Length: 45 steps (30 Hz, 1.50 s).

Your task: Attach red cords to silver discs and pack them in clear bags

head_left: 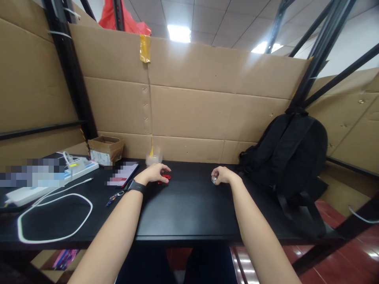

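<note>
My left hand (154, 172), with a dark watch (136, 186) on its wrist, hovers over the left-middle part of the black table (189, 213). Its thumb and fingers are apart. Just under the thumb lies a small red thing (164, 179), looped or coiled like cord and partly covered by the hand. Further right, my right hand (222, 175) is curled closed around a small shiny, silvery or clear object (214, 180). Most of that object is hidden by the fingers, so its kind cannot be made out.
Left of my arm lie a keyring (115, 197), a flat blurred item (123, 174), a white cable (56, 240) and a power strip (79, 170). A small carton (106, 149) stands behind. A black backpack (291, 154) occupies the right side. Cardboard walls (189, 110) enclose the table.
</note>
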Each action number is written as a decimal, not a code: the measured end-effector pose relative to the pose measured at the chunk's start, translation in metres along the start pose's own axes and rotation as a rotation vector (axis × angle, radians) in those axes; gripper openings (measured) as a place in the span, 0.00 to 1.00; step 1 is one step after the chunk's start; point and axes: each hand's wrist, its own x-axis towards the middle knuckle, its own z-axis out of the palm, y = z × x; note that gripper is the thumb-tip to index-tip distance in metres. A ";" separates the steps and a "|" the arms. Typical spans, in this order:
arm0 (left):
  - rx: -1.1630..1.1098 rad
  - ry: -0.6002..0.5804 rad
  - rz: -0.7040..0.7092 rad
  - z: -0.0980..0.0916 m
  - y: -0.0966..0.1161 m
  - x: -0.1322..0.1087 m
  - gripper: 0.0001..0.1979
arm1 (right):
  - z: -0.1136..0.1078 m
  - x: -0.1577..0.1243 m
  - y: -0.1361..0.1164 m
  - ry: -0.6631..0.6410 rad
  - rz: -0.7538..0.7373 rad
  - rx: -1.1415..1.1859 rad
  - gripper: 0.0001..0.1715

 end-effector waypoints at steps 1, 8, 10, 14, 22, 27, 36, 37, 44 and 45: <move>-0.001 0.011 0.008 -0.001 0.003 -0.001 0.32 | -0.002 0.001 -0.004 -0.022 -0.001 -0.030 0.23; -0.001 0.036 0.052 -0.003 0.017 -0.003 0.30 | -0.002 -0.002 -0.006 -0.043 -0.083 -0.119 0.18; -0.006 0.039 0.067 -0.002 0.020 -0.003 0.30 | -0.002 -0.004 -0.005 -0.026 -0.071 -0.180 0.21; -0.006 0.033 0.108 0.001 0.026 -0.001 0.28 | -0.005 -0.009 -0.006 0.021 -0.015 -0.305 0.29; -0.113 0.083 0.225 0.011 0.044 0.003 0.20 | -0.011 -0.005 -0.011 -0.044 -0.065 -0.322 0.26; -0.642 -0.030 0.227 0.037 0.066 0.013 0.23 | -0.008 0.004 -0.021 -0.048 -0.083 -0.373 0.29; -1.312 -0.070 -0.221 0.084 0.100 0.018 0.25 | -0.014 0.003 -0.097 -0.043 -0.327 -0.309 0.27; -1.374 -0.092 -0.199 0.086 0.101 0.019 0.23 | -0.015 0.001 -0.108 -0.052 -0.369 -0.292 0.27; -1.521 0.060 -0.210 0.076 0.096 0.023 0.05 | -0.010 0.002 -0.158 -0.076 -0.453 -0.305 0.30; -1.510 0.072 -0.231 0.075 0.095 0.023 0.04 | -0.007 0.003 -0.160 -0.074 -0.455 -0.312 0.30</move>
